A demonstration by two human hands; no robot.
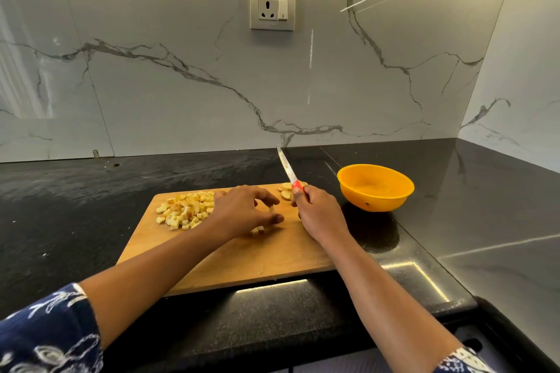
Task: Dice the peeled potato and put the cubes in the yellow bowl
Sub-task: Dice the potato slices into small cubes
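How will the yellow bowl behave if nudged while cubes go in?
Probably light: the yellow bowl looks like thin plastic and appears empty. It would likely slide or rock when nudged, since its rounded underside narrows to a small base on the glossy countertop. It looks rigid, so it is unlikely to flex much.

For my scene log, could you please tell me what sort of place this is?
Most likely a home kitchen: a dark stone counter under a marble-look backsplash with a wall socket, and diced potato on a cutting board.
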